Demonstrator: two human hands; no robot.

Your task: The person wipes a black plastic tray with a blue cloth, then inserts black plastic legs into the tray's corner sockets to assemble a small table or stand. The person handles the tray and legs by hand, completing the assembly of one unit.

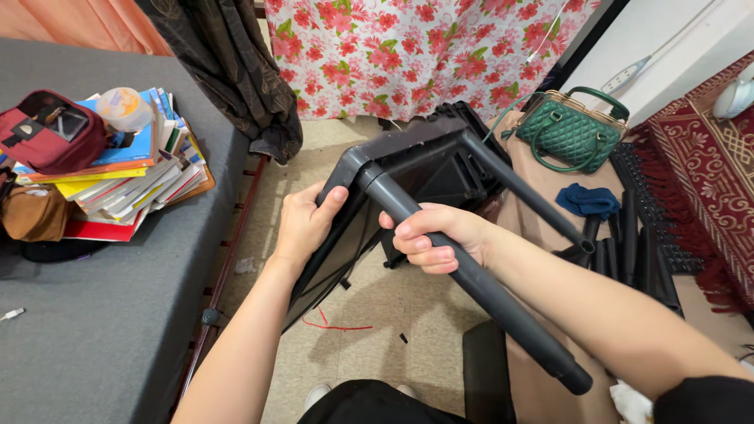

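Note:
A dark grey plastic stool (424, 161) lies tipped on its side over the floor, legs pointing toward me. My left hand (302, 224) grips the corner edge of its seat. My right hand (432, 235) is wrapped around one grey leg (503, 310) that slants down to the lower right. A second leg (526, 192) runs off to the right. More dark plastic parts (628, 251) lie on the floor to the right of the stool.
A grey bed (94, 330) at left carries a pile of books (133, 184), a maroon pouch (51, 129) and a brown bag (31, 212). A green quilted handbag (569, 129), a blue cloth (589, 200) and a red patterned rug (707, 173) lie at right. A floral curtain (408, 51) hangs behind.

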